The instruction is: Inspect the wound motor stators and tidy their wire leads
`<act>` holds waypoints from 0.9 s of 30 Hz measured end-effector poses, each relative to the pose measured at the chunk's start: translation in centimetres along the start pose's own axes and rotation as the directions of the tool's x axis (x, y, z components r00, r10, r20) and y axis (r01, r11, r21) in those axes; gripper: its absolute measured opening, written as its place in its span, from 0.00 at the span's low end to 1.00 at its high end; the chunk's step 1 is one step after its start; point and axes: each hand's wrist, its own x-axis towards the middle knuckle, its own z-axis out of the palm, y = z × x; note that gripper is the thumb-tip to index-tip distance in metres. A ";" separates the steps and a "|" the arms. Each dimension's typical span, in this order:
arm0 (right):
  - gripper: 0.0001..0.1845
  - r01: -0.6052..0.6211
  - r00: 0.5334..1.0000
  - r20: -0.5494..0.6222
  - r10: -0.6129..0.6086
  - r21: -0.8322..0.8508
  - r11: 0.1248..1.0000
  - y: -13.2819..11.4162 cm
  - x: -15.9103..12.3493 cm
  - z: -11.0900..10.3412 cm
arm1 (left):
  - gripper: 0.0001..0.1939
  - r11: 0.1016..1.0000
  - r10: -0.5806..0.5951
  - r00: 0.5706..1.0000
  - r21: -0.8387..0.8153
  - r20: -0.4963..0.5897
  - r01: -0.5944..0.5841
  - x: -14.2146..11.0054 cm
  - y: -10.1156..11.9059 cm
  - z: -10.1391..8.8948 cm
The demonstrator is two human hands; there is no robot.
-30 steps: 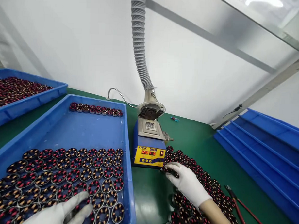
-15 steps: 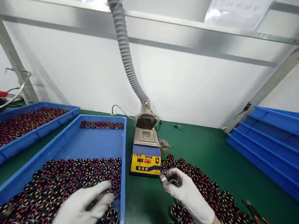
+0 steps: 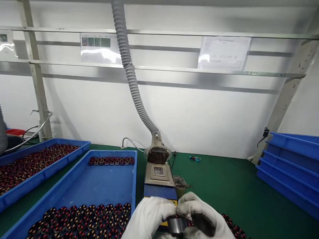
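Both my hands wear white gloves and meet low in front of the blue-and-yellow heating unit [image 3: 161, 191]. Between them is a small round part with a shiny metal rim [image 3: 177, 225] and a dark and red inside edge. My left hand [image 3: 152, 217] pinches it from the left, its fingertips at the upper rim. On the other side, my right hand [image 3: 205, 218] is closed around it, with a dark, soiled patch on the glove. The lower fingers and part of the piece are hidden. Similar round parts [image 3: 91, 221] fill the near end of the blue tray [image 3: 134, 188].
More round parts [image 3: 240, 234] lie on the green table at right. Another full blue tray [image 3: 82, 146] stands at left, stacked blue trays [image 3: 293, 173] at right. A grey hose [image 3: 132, 76] hangs over the unit. A small bowl [image 3: 180, 184] and blue-handled tool [image 3: 194, 158] sit behind.
My left hand has left the parts in the tray and come right to meet my right hand at the metal-rimmed part. The view has tilted up, showing more of the wall.
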 end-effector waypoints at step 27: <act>0.12 0.040 0.917 -0.398 0.022 0.145 0.989 2.8 0.7 -0.1 | 0.10 0.872 0.137 0.990 0.470 0.030 -0.135 0.1 -0.8 -2.2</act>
